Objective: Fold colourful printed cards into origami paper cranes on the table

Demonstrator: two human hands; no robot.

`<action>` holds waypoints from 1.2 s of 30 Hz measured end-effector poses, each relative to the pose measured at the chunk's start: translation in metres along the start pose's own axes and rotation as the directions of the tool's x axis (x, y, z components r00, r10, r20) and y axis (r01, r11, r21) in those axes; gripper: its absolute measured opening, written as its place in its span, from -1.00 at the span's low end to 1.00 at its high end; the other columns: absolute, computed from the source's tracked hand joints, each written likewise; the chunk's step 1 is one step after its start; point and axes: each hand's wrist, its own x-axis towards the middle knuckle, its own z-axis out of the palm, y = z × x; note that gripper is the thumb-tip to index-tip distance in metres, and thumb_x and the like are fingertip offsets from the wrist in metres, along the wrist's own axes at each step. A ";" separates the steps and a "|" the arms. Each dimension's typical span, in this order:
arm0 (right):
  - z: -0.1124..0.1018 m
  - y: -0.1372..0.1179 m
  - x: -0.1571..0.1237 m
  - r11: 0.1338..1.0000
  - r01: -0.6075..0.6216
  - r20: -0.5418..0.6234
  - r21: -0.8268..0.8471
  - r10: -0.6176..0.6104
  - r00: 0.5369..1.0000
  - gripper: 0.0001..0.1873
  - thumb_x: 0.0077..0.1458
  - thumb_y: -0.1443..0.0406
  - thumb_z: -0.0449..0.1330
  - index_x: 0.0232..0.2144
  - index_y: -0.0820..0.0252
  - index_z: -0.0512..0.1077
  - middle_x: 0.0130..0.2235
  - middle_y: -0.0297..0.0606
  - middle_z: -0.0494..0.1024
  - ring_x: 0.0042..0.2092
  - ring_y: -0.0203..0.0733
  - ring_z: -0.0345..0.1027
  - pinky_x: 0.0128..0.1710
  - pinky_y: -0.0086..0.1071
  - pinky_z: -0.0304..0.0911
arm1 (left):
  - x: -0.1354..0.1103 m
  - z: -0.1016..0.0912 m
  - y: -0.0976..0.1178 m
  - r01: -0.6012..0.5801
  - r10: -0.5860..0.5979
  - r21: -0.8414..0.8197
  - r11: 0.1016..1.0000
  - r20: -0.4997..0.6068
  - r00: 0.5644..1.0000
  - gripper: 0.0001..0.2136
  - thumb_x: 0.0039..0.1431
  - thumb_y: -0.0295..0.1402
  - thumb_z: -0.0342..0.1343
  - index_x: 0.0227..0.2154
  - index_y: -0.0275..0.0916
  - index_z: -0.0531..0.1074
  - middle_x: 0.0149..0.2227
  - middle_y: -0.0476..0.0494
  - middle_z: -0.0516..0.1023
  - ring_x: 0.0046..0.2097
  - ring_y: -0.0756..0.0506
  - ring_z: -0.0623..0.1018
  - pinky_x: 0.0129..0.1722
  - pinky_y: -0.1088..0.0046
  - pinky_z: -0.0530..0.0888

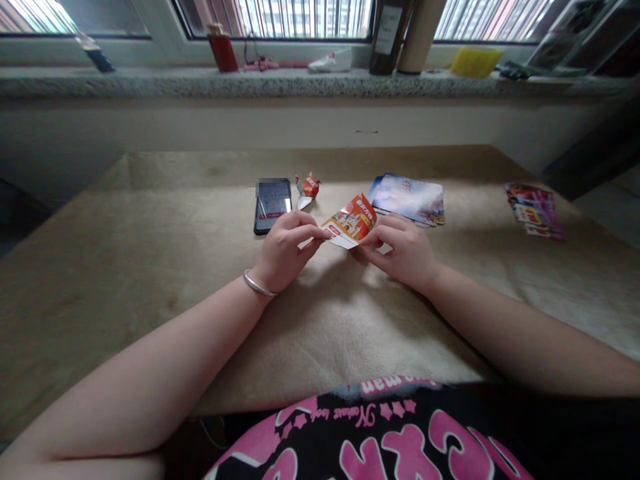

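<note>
Between my two hands is a small printed sheet of paper (pixel 354 220), orange and red with a white lower edge. My left hand (pixel 290 245) pinches its left corner between thumb and fingers. At the lower right corner, my right hand (pixel 400 250) grips it the same way. The paper is tilted, its upper part bent up. Just beyond my left hand lies a black smartphone (pixel 273 205) with its screen lit. Beside the phone stands a small folded paper figure (pixel 309 189) in similar orange print. A stack of glossy cards (pixel 407 198) lies past my right hand.
More printed cards (pixel 535 210) lie fanned near the right edge of the brown-covered table (pixel 150 267). On the stone windowsill (pixel 165 83) stand a red bottle (pixel 223 50), a dark bottle (pixel 387 37) and a yellow item (pixel 475 62).
</note>
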 end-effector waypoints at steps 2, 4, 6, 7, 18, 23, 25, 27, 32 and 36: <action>0.000 0.000 0.000 1.000 0.017 0.016 0.011 -0.017 1.000 -0.89 0.05 0.31 0.18 -0.51 0.14 0.44 -0.45 -0.27 0.48 -0.38 -0.22 0.31 -0.40 -0.36 0.22 | 0.001 -0.001 0.001 0.021 -0.021 -0.039 0.999 -0.022 1.000 -0.92 0.15 -0.42 0.14 -0.31 -0.16 0.51 -0.30 -0.07 0.40 -0.24 0.01 0.43 -0.23 0.45 0.44; 0.000 -0.001 0.000 0.999 0.027 0.026 0.026 -0.027 0.999 -0.89 0.07 0.30 0.18 -0.48 0.14 0.46 -0.42 -0.26 0.51 -0.36 -0.22 0.33 -0.37 -0.35 0.24 | 0.001 -0.002 0.003 0.030 -0.032 -0.061 0.998 -0.044 0.999 -0.90 0.16 -0.44 0.13 -0.29 -0.14 0.51 -0.26 -0.08 0.38 -0.20 0.00 0.42 -0.21 0.42 0.46; 0.000 -0.001 0.000 0.999 0.014 0.026 0.042 -0.015 1.000 -0.89 0.08 0.30 0.18 -0.47 0.13 0.47 -0.40 -0.26 0.53 -0.35 -0.22 0.34 -0.35 -0.35 0.25 | 0.001 -0.002 0.005 0.038 -0.042 -0.089 0.995 -0.050 0.998 -0.87 0.18 -0.45 0.11 -0.25 -0.13 0.49 -0.20 -0.10 0.37 -0.18 0.00 0.43 -0.19 0.40 0.49; 0.001 -0.001 0.000 0.998 -0.001 0.028 0.055 -0.001 1.000 -0.89 0.08 0.29 0.19 -0.47 0.13 0.47 -0.39 -0.26 0.53 -0.34 -0.23 0.35 -0.35 -0.35 0.25 | 0.000 -0.001 0.005 0.045 -0.050 -0.110 0.993 -0.043 0.998 -0.86 0.18 -0.46 0.10 -0.24 -0.13 0.48 -0.17 -0.10 0.36 -0.17 0.00 0.44 -0.19 0.40 0.50; 0.007 0.002 -0.002 0.987 -0.058 0.087 0.148 0.045 0.995 -0.92 0.08 0.27 0.20 -0.41 0.12 0.48 -0.27 -0.26 0.55 -0.27 -0.24 0.41 -0.35 -0.41 0.27 | -0.002 0.000 0.010 0.154 -0.152 -0.329 0.932 0.034 0.988 -0.83 0.20 -0.39 0.08 -0.14 -0.16 0.41 -0.04 -0.17 0.32 -0.03 -0.04 0.43 -0.21 0.50 0.58; 0.010 0.007 -0.002 0.990 -0.076 0.123 0.116 0.061 0.990 -0.90 0.07 0.27 0.20 -0.44 0.14 0.48 -0.34 -0.27 0.54 -0.31 -0.25 0.40 -0.37 -0.42 0.25 | -0.004 0.007 0.005 0.291 -0.281 -0.434 0.852 0.090 0.956 -0.58 0.16 -0.34 0.13 0.07 -0.15 0.21 -0.06 -0.19 0.38 -0.24 0.04 0.50 -0.34 0.60 0.55; 0.011 0.009 -0.003 0.988 -0.067 0.123 0.137 0.050 0.991 -0.92 0.06 0.29 0.20 -0.44 0.13 0.48 -0.33 -0.27 0.55 -0.29 -0.25 0.40 -0.35 -0.41 0.26 | -0.004 0.008 0.006 0.323 -0.293 -0.428 0.844 0.136 0.946 -0.63 0.18 -0.37 0.10 0.04 -0.20 0.24 -0.16 -0.15 0.44 -0.29 0.05 0.50 -0.38 0.63 0.53; 0.011 0.010 -0.003 0.986 -0.069 0.132 0.151 0.049 0.990 -0.93 0.06 0.30 0.20 -0.44 0.13 0.48 -0.31 -0.28 0.55 -0.28 -0.24 0.40 -0.34 -0.41 0.26 | -0.003 0.007 0.007 0.331 -0.292 -0.386 0.861 0.157 0.943 -0.75 0.18 -0.39 0.09 -0.07 -0.25 0.34 -0.25 -0.12 0.46 -0.32 0.06 0.49 -0.39 0.62 0.53; 0.006 0.007 -0.003 0.989 -0.097 0.135 0.109 0.082 0.987 -0.92 0.06 0.29 0.18 -0.41 0.13 0.49 -0.32 -0.28 0.53 -0.32 -0.27 0.38 -0.36 -0.42 0.25 | -0.001 0.004 0.011 0.271 -0.255 -0.217 0.938 0.098 0.962 -0.90 0.14 -0.46 0.11 -0.27 -0.27 0.46 -0.33 -0.09 0.45 -0.34 0.07 0.46 -0.40 0.63 0.51; 0.001 0.009 -0.004 0.987 -0.160 0.072 0.034 0.157 0.985 -0.93 0.03 0.28 0.20 -0.46 0.15 0.44 -0.43 -0.32 0.47 -0.43 -0.30 0.31 -0.45 -0.44 0.19 | -0.001 0.002 0.008 0.246 -0.239 -0.138 0.959 0.070 0.969 -0.87 0.11 -0.53 0.10 -0.28 -0.27 0.46 -0.34 -0.07 0.44 -0.36 0.07 0.45 -0.44 0.64 0.48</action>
